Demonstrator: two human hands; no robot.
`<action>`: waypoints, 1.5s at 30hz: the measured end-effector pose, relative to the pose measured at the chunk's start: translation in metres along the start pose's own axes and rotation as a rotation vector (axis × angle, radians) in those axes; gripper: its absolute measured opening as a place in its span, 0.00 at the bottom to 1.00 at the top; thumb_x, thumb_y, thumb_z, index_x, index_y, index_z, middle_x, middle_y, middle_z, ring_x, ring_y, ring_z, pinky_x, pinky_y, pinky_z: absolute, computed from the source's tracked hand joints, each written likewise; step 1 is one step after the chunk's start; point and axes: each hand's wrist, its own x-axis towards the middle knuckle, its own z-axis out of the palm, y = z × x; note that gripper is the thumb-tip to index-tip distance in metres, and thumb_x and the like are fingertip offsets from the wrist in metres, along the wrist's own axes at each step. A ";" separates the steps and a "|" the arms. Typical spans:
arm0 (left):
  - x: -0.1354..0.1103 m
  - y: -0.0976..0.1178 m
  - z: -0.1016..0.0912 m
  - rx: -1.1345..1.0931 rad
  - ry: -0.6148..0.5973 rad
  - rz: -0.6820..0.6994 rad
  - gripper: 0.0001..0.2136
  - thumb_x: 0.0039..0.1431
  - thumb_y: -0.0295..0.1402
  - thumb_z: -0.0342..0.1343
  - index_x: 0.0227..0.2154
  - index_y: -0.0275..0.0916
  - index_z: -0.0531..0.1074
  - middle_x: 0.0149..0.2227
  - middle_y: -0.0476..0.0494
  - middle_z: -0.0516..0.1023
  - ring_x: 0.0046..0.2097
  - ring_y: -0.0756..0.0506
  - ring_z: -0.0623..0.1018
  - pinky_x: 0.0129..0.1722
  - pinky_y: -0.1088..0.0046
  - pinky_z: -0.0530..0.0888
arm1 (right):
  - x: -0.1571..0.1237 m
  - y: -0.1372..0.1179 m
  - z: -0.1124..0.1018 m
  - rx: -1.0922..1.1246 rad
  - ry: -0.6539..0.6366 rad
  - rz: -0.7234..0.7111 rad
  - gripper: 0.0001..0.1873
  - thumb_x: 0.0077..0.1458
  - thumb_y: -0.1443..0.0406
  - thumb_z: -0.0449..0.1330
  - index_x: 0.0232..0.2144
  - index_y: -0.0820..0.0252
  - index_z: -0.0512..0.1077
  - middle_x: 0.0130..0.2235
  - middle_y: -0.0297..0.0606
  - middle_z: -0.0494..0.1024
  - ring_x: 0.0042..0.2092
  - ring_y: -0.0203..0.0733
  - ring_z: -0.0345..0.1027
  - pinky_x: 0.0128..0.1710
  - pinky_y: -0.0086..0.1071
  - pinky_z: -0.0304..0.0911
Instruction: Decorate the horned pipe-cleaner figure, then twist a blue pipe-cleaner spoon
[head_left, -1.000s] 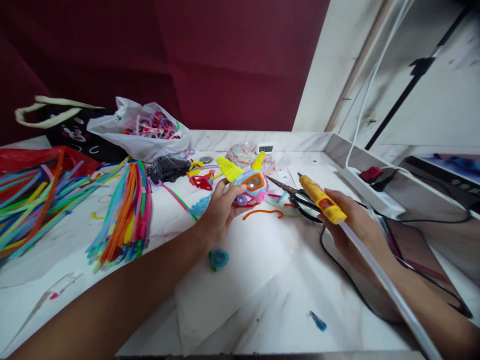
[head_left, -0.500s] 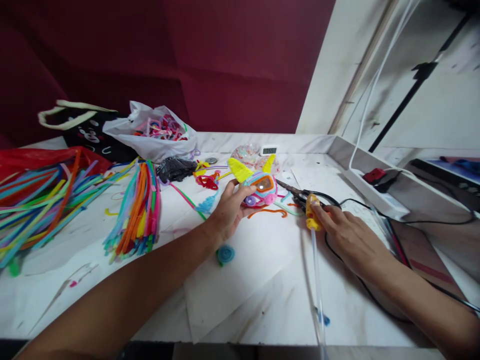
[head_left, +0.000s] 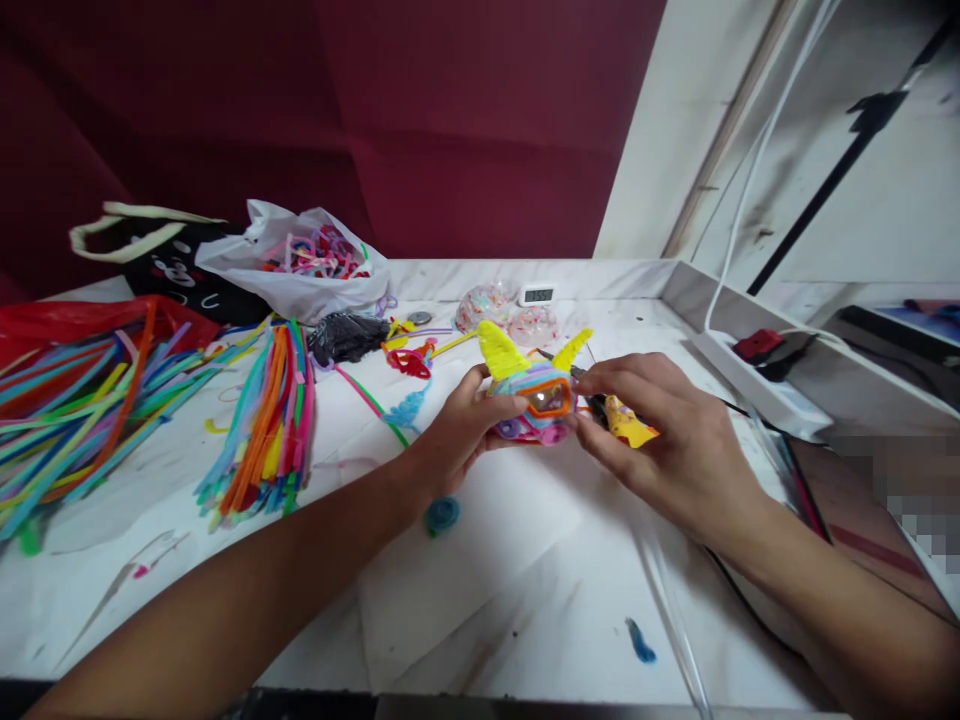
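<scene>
A pipe-cleaner figure has two yellow pointed ears, an orange-rimmed shiny eyepiece and pink and purple coils at its base. My left hand grips its left side, thumb lying on the front. Against the right edge, the fingers and thumb of my right hand close on the figure. Partly hidden behind that hand, a yellow glue gun rests on the table with a clear glue stick trailing toward the front. Dark scissors show only in part beside it. A blue coil lies below my left wrist.
Bundles of coloured pipe cleaners cover the left side, near a white plastic bag of scraps. Clear bags of beads and a small digital timer sit at the back. A power strip runs along the right.
My right hand has let go of the yellow glue gun, leaving it on the table, and moved left to the figure. The figure has shifted slightly right in my left hand.
</scene>
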 end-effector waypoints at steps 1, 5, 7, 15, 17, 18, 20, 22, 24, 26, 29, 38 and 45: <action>0.000 -0.001 0.000 0.013 0.002 -0.002 0.25 0.50 0.32 0.64 0.51 0.42 0.64 0.50 0.40 0.77 0.46 0.41 0.80 0.47 0.55 0.78 | -0.001 0.000 0.004 0.002 0.010 -0.005 0.09 0.57 0.65 0.60 0.41 0.59 0.71 0.40 0.43 0.77 0.43 0.48 0.70 0.42 0.42 0.67; 0.002 -0.003 0.002 0.050 0.054 -0.024 0.27 0.46 0.33 0.66 0.50 0.41 0.64 0.48 0.41 0.78 0.44 0.43 0.80 0.43 0.63 0.78 | -0.006 0.001 0.012 -0.013 -0.010 0.026 0.11 0.57 0.62 0.61 0.43 0.56 0.70 0.45 0.45 0.75 0.47 0.50 0.69 0.46 0.45 0.66; 0.002 -0.003 0.004 0.065 0.078 -0.029 0.28 0.44 0.33 0.67 0.49 0.41 0.64 0.47 0.42 0.78 0.42 0.44 0.80 0.40 0.66 0.78 | -0.009 0.001 0.014 -0.025 -0.016 0.048 0.12 0.57 0.62 0.61 0.44 0.56 0.70 0.46 0.45 0.75 0.48 0.51 0.69 0.46 0.46 0.66; -0.001 -0.005 0.006 0.128 0.095 -0.030 0.29 0.44 0.32 0.67 0.50 0.41 0.64 0.46 0.43 0.78 0.40 0.46 0.80 0.36 0.72 0.75 | -0.017 0.001 0.017 -0.037 -0.014 0.045 0.14 0.57 0.62 0.61 0.45 0.61 0.71 0.47 0.48 0.76 0.49 0.52 0.69 0.46 0.47 0.66; 0.000 -0.006 0.005 0.127 0.087 -0.030 0.30 0.43 0.33 0.68 0.50 0.42 0.64 0.46 0.43 0.78 0.41 0.45 0.80 0.38 0.71 0.75 | -0.017 0.001 0.017 -0.025 -0.027 0.056 0.15 0.57 0.63 0.61 0.47 0.62 0.71 0.47 0.48 0.76 0.48 0.52 0.69 0.46 0.47 0.66; 0.000 -0.006 0.005 0.130 0.083 -0.031 0.30 0.42 0.33 0.69 0.50 0.41 0.64 0.46 0.43 0.78 0.41 0.45 0.80 0.39 0.70 0.75 | -0.017 0.001 0.017 -0.013 -0.033 0.063 0.16 0.57 0.64 0.61 0.47 0.62 0.71 0.47 0.48 0.76 0.48 0.52 0.69 0.46 0.47 0.67; 0.001 -0.007 0.003 0.140 0.071 -0.034 0.31 0.42 0.33 0.69 0.50 0.41 0.64 0.46 0.42 0.78 0.41 0.44 0.80 0.39 0.69 0.75 | -0.018 0.002 0.017 0.015 -0.039 0.079 0.15 0.57 0.64 0.62 0.47 0.62 0.72 0.46 0.47 0.77 0.47 0.51 0.70 0.45 0.47 0.67; 0.002 -0.008 0.002 0.152 0.061 -0.036 0.31 0.42 0.32 0.69 0.51 0.41 0.64 0.46 0.42 0.78 0.42 0.44 0.80 0.40 0.69 0.75 | -0.019 0.004 0.017 0.034 -0.042 0.093 0.15 0.56 0.65 0.62 0.46 0.62 0.72 0.45 0.47 0.77 0.47 0.51 0.71 0.44 0.47 0.68; 0.003 -0.009 0.001 0.161 0.051 -0.038 0.31 0.43 0.32 0.69 0.51 0.41 0.64 0.46 0.41 0.78 0.42 0.43 0.79 0.41 0.67 0.75 | -0.019 0.005 0.017 0.042 -0.039 0.097 0.14 0.56 0.65 0.63 0.45 0.62 0.73 0.45 0.47 0.78 0.46 0.51 0.71 0.43 0.47 0.68; 0.003 -0.009 0.001 0.171 0.038 -0.040 0.30 0.44 0.33 0.68 0.51 0.41 0.64 0.46 0.42 0.78 0.43 0.43 0.79 0.41 0.66 0.76 | -0.019 0.007 0.018 0.052 -0.036 0.092 0.14 0.57 0.64 0.62 0.45 0.61 0.74 0.44 0.47 0.78 0.45 0.50 0.72 0.43 0.46 0.68; 0.003 -0.011 0.001 0.187 0.028 -0.036 0.27 0.46 0.33 0.66 0.51 0.41 0.65 0.46 0.42 0.77 0.43 0.43 0.79 0.40 0.67 0.75 | -0.019 0.010 0.019 0.079 -0.027 0.079 0.13 0.57 0.63 0.63 0.44 0.61 0.74 0.42 0.46 0.79 0.44 0.50 0.72 0.43 0.45 0.68; 0.003 -0.011 -0.002 0.185 0.008 -0.073 0.32 0.44 0.33 0.68 0.53 0.40 0.63 0.48 0.41 0.76 0.43 0.42 0.78 0.40 0.66 0.75 | -0.018 0.012 0.020 0.209 -0.049 0.201 0.13 0.53 0.62 0.66 0.41 0.60 0.74 0.40 0.43 0.79 0.43 0.49 0.72 0.43 0.44 0.67; 0.005 -0.011 -0.004 0.171 -0.012 -0.107 0.33 0.43 0.33 0.69 0.53 0.41 0.63 0.50 0.39 0.76 0.45 0.41 0.78 0.41 0.63 0.76 | -0.017 0.017 0.023 0.274 -0.049 0.195 0.14 0.51 0.61 0.68 0.39 0.58 0.74 0.38 0.41 0.79 0.42 0.47 0.72 0.42 0.41 0.67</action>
